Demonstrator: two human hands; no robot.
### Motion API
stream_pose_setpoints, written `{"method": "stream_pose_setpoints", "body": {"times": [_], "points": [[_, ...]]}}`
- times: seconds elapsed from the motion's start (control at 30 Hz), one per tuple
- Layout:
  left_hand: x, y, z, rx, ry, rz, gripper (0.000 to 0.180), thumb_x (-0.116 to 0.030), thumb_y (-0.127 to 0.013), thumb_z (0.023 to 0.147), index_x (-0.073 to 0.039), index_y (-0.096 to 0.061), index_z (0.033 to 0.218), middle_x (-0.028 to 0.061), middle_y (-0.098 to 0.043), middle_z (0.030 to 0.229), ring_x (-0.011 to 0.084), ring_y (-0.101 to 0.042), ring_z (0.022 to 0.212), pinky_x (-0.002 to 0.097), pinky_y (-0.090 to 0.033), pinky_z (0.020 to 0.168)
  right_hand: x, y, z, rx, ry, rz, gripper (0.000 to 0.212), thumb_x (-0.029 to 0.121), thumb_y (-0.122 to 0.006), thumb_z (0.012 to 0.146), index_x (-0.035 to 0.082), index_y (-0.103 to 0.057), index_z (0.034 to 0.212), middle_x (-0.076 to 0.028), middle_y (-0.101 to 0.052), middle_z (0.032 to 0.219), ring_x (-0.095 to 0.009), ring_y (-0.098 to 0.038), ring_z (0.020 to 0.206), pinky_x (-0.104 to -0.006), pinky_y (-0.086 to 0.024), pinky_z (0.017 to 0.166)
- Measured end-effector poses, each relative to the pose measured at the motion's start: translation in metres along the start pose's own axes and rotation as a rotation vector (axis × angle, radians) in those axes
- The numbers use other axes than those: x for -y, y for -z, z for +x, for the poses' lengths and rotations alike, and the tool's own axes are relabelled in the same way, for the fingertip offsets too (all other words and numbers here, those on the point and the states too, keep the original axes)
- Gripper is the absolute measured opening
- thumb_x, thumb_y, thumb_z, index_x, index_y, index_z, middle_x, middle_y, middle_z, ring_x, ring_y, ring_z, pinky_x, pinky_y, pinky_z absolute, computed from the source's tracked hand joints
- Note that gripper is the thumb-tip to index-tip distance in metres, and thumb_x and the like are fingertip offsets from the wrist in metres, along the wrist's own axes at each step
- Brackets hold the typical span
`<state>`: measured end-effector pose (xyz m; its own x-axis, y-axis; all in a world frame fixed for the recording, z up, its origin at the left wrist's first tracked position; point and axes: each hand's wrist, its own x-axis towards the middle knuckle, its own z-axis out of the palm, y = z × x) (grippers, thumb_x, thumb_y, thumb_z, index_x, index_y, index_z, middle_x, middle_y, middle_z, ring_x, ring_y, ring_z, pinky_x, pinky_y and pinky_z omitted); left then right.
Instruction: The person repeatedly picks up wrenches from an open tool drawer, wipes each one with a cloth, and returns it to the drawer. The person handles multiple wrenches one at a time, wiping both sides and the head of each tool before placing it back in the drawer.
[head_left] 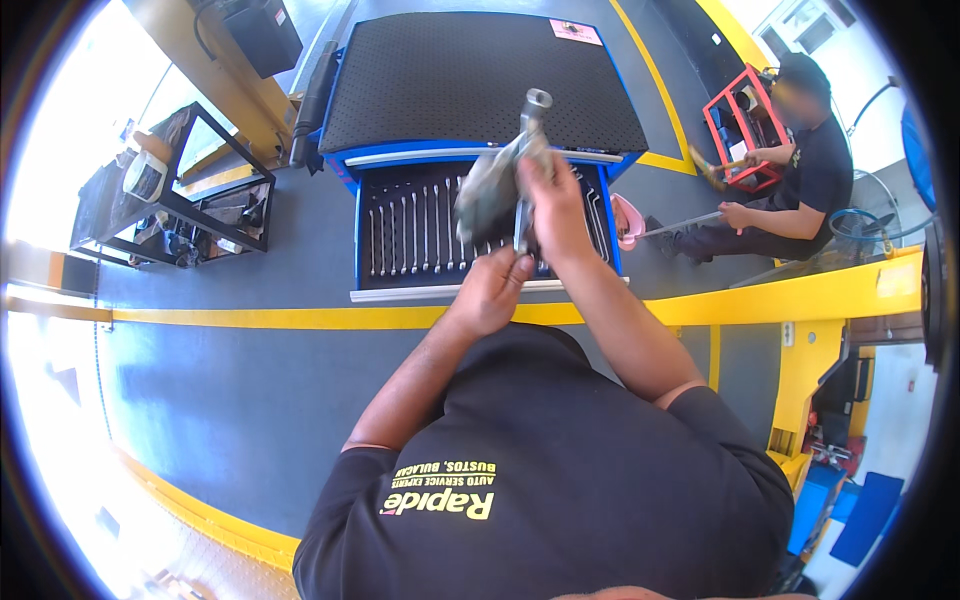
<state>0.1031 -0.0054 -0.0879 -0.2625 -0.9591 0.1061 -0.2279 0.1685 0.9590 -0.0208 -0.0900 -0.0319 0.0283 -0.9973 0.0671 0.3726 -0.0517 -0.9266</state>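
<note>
My left hand (494,288) is closed on the lower end of a silver wrench (537,100), which stands nearly upright over the open drawer. Higher up, my right hand (556,205) grips a grey-green rag (488,195) wrapped around the shaft. The wrench's ring-shaped end sticks out above the cloth; its middle is covered by the rag and my fingers. Beneath my hands, the pulled-out drawer (440,292) holds a row of silver wrenches (415,235), laid side by side on a dark liner. Some of them are hidden by the rag and my hands.
The drawer belongs to a blue tool cabinet with a black ribbed top (440,90). A black metal cart (225,190) stands at left. At right, a co-worker (810,170) sits low beside a red rack (745,125). A yellow beam (760,305) crosses at right.
</note>
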Motion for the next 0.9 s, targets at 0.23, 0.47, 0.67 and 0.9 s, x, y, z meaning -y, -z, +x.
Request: {"method": "stream_pose_setpoints", "body": {"times": [0.23, 0.47, 0.67, 0.9], "points": [[-0.002, 0.054, -0.044, -0.005, -0.091, -0.086, 0.037, -0.025, -0.056, 0.109, 0.003, -0.055, 0.085, 0.0183, -0.051, 0.069, 0.0288, -0.048, 0.061, 0.0460, -0.042, 0.061, 0.009, -0.041, 0.024, 0.124, -0.048, 0.128, 0.019, 0.016, -0.065, 0.105, 0.006, -0.061, 0.121, -0.007, -0.073, 0.107, -0.016, -0.073, 0.095, -0.0322, -0.061, 0.084], [0.011, 0.074, -0.037, -0.142, -0.077, -0.377, 0.039, -0.017, -0.054, 0.105, -0.001, -0.047, 0.070, 0.0029, -0.038, 0.059, 0.0128, -0.035, 0.057, 0.0364, -0.029, 0.053, 0.020, -0.066, 0.010, 0.373, -0.352, 0.592, 0.025, 0.018, -0.063, 0.107, 0.009, -0.060, 0.131, -0.005, -0.072, 0.115, -0.014, -0.071, 0.101, -0.0281, -0.058, 0.084], [0.007, 0.053, -0.038, -0.105, -0.108, -0.262, 0.036, -0.017, -0.050, 0.104, -0.003, -0.045, 0.070, -0.0017, -0.040, 0.062, 0.0101, -0.034, 0.059, 0.0326, -0.028, 0.055, 0.017, -0.055, 0.032, 0.164, -0.169, 0.191, 0.020, 0.026, -0.058, 0.110, 0.007, -0.066, 0.110, -0.004, -0.071, 0.096, -0.012, -0.069, 0.081, -0.0289, -0.058, 0.073], [-0.015, 0.022, -0.011, -0.354, -0.128, -0.306, 0.027, -0.010, -0.051, 0.104, -0.002, -0.057, 0.079, -0.0046, -0.048, 0.064, 0.0050, -0.038, 0.061, 0.0294, -0.030, 0.054, 0.011, -0.037, 0.021, 0.215, -0.014, -0.192, 0.037, 0.038, -0.057, 0.111, 0.005, -0.067, 0.100, -0.002, -0.066, 0.081, -0.008, -0.061, 0.071, -0.0259, -0.050, 0.066]]}}
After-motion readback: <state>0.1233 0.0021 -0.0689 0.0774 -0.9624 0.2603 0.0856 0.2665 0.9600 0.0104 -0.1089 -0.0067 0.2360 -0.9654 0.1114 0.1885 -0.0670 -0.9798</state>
